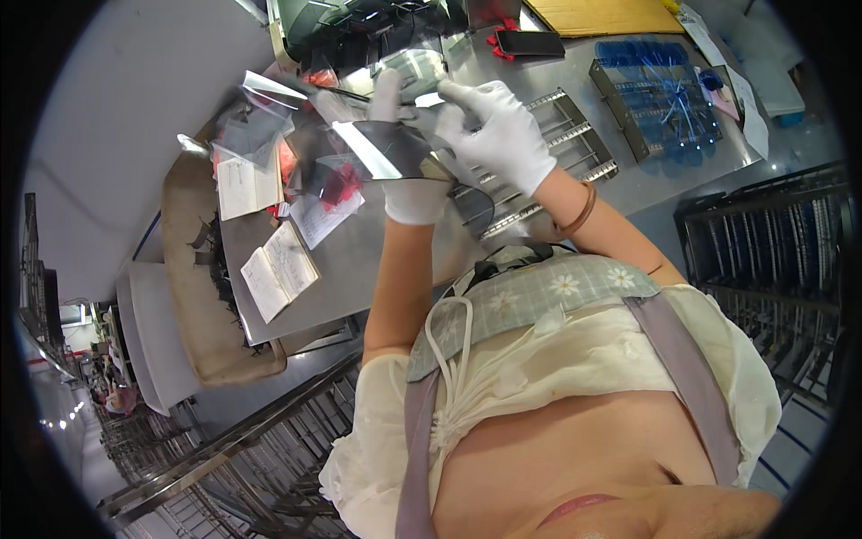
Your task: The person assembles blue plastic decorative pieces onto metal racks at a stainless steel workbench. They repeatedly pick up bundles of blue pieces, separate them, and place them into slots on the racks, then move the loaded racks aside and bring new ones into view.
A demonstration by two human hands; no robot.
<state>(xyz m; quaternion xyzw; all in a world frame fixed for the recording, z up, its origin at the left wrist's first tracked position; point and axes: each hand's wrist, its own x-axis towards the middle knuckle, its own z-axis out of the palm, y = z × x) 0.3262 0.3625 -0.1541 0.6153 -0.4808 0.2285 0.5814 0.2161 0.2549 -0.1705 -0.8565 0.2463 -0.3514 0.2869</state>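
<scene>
A dark, glossy curved sheet [395, 144] with a bright white reflection along one side is held over the worktable. My left hand [414, 202], in a white glove, holds it from behind. The sheet hides the palm, while a raised finger shows past its far edge. Just to the right is my white-gloved right hand [505, 135], its fingers bent toward the sheet. Its fingertips are closed close to a small bright reflection, and what they grip is unclear. Beyond both hands lies a clear, shiny curved piece [415, 74], partly blurred.
Metal slotted racks [570, 139] lie right of my hands. Farther right, another rack [660, 99] carries blue transparent discs. A black phone [530, 43] rests near yellow cardboard [606, 15]. Open notebooks [280, 271] and plastic film [247, 135] lie left. A tan padded edge [193, 269] borders the table.
</scene>
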